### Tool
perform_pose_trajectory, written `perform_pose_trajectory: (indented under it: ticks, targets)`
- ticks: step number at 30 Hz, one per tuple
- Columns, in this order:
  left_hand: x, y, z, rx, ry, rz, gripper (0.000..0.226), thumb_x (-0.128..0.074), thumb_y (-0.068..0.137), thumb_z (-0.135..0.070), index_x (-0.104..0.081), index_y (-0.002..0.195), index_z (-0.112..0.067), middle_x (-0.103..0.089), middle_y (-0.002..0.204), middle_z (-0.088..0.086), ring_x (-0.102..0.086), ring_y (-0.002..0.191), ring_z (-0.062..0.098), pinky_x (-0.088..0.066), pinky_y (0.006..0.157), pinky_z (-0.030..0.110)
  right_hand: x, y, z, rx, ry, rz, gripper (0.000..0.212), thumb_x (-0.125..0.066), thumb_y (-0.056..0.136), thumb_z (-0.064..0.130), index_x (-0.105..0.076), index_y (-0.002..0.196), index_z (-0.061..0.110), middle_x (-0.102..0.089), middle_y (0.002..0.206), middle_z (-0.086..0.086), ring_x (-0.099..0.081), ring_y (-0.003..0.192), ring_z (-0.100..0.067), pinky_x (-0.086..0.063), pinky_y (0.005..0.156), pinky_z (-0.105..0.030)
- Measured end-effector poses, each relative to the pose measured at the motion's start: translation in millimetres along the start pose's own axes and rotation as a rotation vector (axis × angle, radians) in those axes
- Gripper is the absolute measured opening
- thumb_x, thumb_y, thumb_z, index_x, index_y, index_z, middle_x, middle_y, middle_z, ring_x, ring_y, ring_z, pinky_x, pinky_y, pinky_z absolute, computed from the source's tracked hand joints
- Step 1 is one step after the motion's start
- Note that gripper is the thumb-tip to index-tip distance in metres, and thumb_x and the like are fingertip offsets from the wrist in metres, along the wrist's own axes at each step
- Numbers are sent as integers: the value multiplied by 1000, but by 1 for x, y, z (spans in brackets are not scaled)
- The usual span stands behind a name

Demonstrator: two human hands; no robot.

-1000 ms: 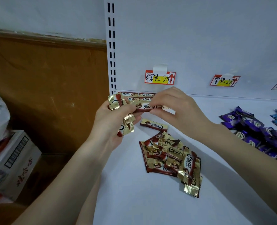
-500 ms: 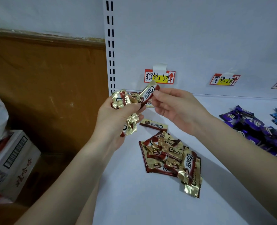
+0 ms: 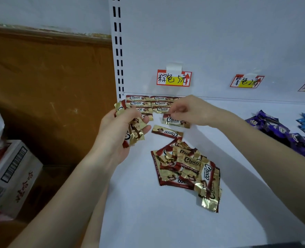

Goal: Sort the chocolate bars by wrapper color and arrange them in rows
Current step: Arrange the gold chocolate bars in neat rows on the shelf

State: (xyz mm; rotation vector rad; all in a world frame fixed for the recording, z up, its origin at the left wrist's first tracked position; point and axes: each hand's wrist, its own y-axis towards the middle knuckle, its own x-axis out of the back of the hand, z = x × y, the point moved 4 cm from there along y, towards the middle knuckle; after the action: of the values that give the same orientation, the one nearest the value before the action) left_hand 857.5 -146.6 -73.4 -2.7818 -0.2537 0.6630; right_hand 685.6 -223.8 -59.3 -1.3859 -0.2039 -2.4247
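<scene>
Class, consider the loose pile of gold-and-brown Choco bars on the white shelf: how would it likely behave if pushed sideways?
The pile would probably spread rather than move as one, since it overlaps loosely at odd angles. Its glossy foil on the smooth shelf suggests easy sliding. Everything in it looks flat, so rolling seems unlikely.

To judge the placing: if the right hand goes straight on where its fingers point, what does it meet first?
Probably the rows of brown bars laid at the back, just left of the right hand, which pinches a single bar. Depth is unclear.
</scene>
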Motion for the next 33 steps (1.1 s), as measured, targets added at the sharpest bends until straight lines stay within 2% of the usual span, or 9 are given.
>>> perform_pose_trajectory:
  ticks: [2, 4, 6, 10, 17, 19, 23, 30, 33]
  targets:
    - [-1, -1, 2, 2, 11, -2, 12, -60, 86, -2, -59, 91, -13, -69, 86, 7, -70, 69, 15, -54, 50, 22, -7, 4, -2, 58, -110, -13, 16, -58, 89, 13, -67, 102, 10, -57, 87, 9, -52, 82, -8, -40, 74, -17]
    - [-1, 0, 2, -1, 8, -6, 13, -60, 86, -1, -59, 90, -13, -69, 81, 6, -70, 67, 14, -56, 53, 23, -7, 3, -4, 86, -128, -80, 17, -60, 88, 15, -67, 102, 10, -60, 94, 4, -53, 85, -8, -40, 75, -18]
    - [0, 0, 3, 1, 15, -3, 12, -60, 86, -1, -59, 91, -12, -68, 79, 6, -70, 67, 14, -56, 54, 24, -5, -2, -6, 96, -96, -122, 18, -63, 86, 19, -67, 101, 11, -61, 96, 3, -54, 84, -8, -40, 71, -14]
    - [-1, 1, 4, 7, 16, -5, 12, -61, 86, -1, -59, 91, -12, -68, 80, 6, -70, 67, 13, -56, 54, 23, -3, -11, -9, 105, -119, -47, 22, -66, 84, 21, -68, 102, 10, -59, 92, 6, -49, 80, -4, -34, 66, -1]
    - [1, 2, 4, 4, 19, -17, 13, -61, 85, -2, -58, 92, -13, -68, 84, 8, -70, 70, 15, -57, 54, 25, -4, -6, -6, 104, -86, -32, 19, -66, 84, 15, -69, 102, 10, -58, 91, 7, -50, 85, -6, -35, 67, 0]
    - [3, 3, 3, -1, 22, -25, 13, -61, 86, -2, -58, 93, -13, -67, 87, 9, -69, 70, 14, -58, 57, 26, -5, -2, -4, 118, -92, -25, 19, -66, 84, 15, -69, 102, 11, -58, 91, 7, -50, 85, -6, -35, 67, -2]
    - [5, 5, 3, -2, 22, -25, 14, -62, 85, -3, -59, 95, -12, -67, 90, 10, -70, 65, 12, -58, 58, 26, -6, 6, -2, 132, -135, -30, 20, -66, 83, 17, -70, 102, 12, -56, 91, 9, -49, 86, -6, -36, 67, -14]
    - [5, 7, 4, 5, 29, -23, 11, -63, 85, -5, -59, 92, -13, -68, 88, 8, -70, 67, 12, -57, 57, 26, -7, 10, -3, 151, -144, -46, 21, -66, 83, 19, -70, 103, 13, -56, 91, 10, -47, 81, -4, -33, 65, -4]
    - [5, 8, 5, 6, 35, -18, 11, -63, 85, -5, -60, 93, -13, -68, 89, 9, -70, 68, 12, -58, 58, 26, -7, 8, -3, 162, -105, -54, 21, -66, 83, 17, -70, 104, 12, -54, 86, 12, -47, 73, 5, -32, 65, 2]
